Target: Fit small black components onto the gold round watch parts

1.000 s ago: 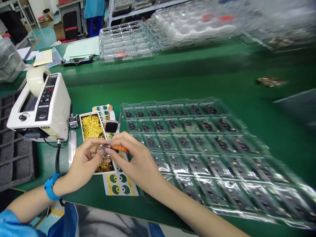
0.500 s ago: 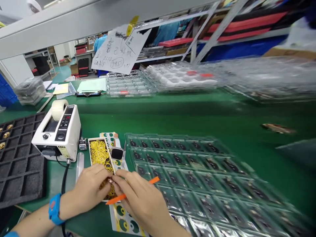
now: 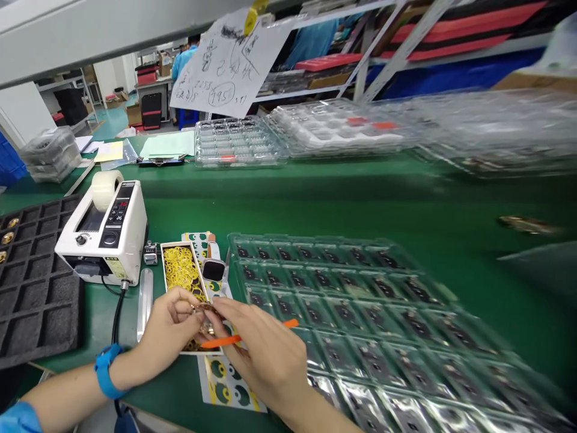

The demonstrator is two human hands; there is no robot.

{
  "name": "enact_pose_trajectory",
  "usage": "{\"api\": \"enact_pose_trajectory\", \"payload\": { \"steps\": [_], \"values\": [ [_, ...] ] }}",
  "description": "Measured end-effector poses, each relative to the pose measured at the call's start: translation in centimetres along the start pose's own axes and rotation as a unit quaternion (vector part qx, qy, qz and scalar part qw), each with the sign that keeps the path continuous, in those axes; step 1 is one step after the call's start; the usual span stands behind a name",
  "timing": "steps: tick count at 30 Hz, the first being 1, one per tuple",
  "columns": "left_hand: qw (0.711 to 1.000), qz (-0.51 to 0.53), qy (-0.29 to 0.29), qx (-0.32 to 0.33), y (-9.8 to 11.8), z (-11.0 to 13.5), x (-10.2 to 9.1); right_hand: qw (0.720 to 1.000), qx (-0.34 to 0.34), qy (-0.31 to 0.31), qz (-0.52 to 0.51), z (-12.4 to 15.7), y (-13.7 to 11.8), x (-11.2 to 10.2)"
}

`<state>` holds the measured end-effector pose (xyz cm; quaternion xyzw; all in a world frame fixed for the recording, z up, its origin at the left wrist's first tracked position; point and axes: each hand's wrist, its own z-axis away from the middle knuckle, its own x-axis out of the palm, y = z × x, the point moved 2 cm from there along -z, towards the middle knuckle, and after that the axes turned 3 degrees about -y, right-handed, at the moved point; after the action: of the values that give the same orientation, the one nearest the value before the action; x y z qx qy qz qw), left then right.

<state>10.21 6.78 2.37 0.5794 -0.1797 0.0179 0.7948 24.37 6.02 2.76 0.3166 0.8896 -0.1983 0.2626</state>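
Note:
A small round metallic, copper-coloured part (image 3: 207,326) is pinched between my two hands, over the near end of a white box (image 3: 201,278) of yellow rings (image 3: 180,267). My left hand (image 3: 164,337) grips its left edge with closed thumb and fingers. My right hand (image 3: 265,349) closes on its right side and also carries a thin orange stick (image 3: 225,341) crossing under the fingers. Fingers hide much of the part. Beneath and beside the box lies a sheet of yellow-and-green ring stickers (image 3: 220,379). A smartwatch (image 3: 213,269) rests by the box.
A clear tray (image 3: 324,294) of dark flat parts fills the right side. On the left stand a white tape dispenser (image 3: 106,231), a tally counter (image 3: 150,253) and a black foam tray (image 3: 40,282). Clear trays (image 3: 238,141) line the back ledge.
Both hands have lifted slightly, bringing the metallic part up from among the yellow rings so more of it shows. The orange stick has shifted a little right and up with my right hand.

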Motion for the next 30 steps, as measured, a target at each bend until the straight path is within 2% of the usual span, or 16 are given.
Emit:
{"api": "enact_pose_trajectory", "payload": {
  "steps": [4,11,18,30],
  "values": [
    [1.0,0.009,0.014,-0.016,-0.1,0.2,-0.2,1.0,-0.004,-0.021,-0.007,0.0,0.0,0.0],
    [0.997,-0.056,0.023,0.036,0.0,0.9,0.4,0.999,-0.021,-0.023,-0.017,-0.3,0.2,-0.1],
    [0.992,-0.111,0.038,0.051,-0.2,1.0,0.4,0.997,-0.052,-0.008,-0.053,-0.7,0.6,-0.3],
    [0.991,-0.106,0.062,0.049,-1.0,0.6,0.2,0.995,-0.078,-0.011,-0.061,-0.9,1.0,0.0]
  ]
}}
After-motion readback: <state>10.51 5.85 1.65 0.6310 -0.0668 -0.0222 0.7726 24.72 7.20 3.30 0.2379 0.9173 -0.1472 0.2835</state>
